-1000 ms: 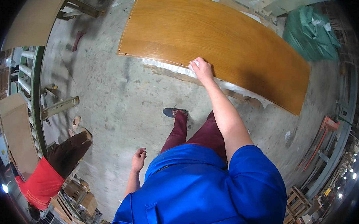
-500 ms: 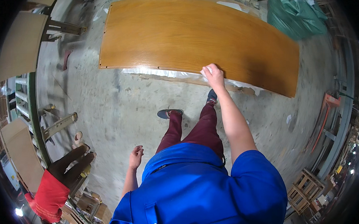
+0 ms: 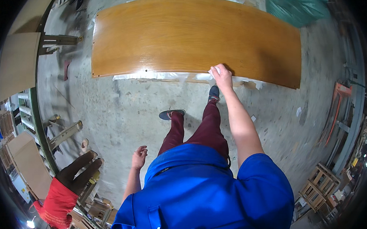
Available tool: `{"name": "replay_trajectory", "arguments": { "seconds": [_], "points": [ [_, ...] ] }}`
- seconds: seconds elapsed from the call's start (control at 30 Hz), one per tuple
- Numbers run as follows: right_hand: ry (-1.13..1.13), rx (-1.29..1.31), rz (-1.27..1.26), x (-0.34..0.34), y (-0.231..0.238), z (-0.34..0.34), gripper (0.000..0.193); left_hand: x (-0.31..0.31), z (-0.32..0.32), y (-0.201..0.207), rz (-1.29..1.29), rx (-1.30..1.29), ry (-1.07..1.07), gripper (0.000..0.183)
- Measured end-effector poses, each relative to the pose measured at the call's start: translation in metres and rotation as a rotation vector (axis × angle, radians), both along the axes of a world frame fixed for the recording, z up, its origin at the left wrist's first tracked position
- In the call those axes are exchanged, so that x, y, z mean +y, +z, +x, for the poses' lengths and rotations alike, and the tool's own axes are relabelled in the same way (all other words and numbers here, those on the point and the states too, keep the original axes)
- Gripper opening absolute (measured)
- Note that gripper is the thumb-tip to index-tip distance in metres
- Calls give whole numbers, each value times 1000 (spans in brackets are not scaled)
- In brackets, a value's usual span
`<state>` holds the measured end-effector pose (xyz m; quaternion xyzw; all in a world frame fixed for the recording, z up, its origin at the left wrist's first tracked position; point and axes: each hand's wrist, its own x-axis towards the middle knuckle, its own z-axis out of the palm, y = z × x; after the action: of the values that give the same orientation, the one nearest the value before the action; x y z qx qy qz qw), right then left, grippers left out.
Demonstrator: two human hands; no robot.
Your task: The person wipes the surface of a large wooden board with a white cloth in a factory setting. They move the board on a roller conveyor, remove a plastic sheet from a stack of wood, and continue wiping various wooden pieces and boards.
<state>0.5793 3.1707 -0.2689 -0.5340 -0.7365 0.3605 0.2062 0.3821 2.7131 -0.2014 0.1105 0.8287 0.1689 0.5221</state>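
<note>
Right hand [image 3: 222,77] nearer, gripping white wad [image 3: 214,71]; brown panel [image 3: 191,38] beyond fingers, long axis left-right; left hand [image 3: 139,157] half-open, empty.

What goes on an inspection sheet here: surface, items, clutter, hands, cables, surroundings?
Surface: grey floor, stained.
Job's things: glossy wood-toned panel; small white wad at its near edge; white sheeting showing along that edge.
Clutter: white scrap; green bag beyond panel.
Hands: right hand pinches the wad; left hand loosely curled, seemingly empty.
Cables: nothing seen for certain.
Surroundings: green-framed rollers and red-shirted person, left; wooden frame, right.
</note>
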Motion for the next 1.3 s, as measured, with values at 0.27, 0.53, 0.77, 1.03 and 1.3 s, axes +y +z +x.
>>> {"name": "replay_trajectory", "arguments": {
  "seconds": [0.27, 0.53, 0.77, 1.03, 1.3],
  "points": [
    [-56, 22, 0, 12, 1, 34, 28, 23, 10, 9, -40, 40, -82, 29],
    [-228, -34, 55, 46, 1, 120, 29, 73, 22, 18, -37, 44, -176, 30],
    [-368, -89, 61, 71, 4, 196, 30, 122, 41, 21, -10, 29, -285, 32],
    [-436, -96, 20, 80, -1, 230, 31, 167, 45, 31, -12, 58, -369, 31],
    [-423, -16, 21, 84, 2, 237, 30, 190, 55, 36, -29, 50, -390, 30]
  ]
}}
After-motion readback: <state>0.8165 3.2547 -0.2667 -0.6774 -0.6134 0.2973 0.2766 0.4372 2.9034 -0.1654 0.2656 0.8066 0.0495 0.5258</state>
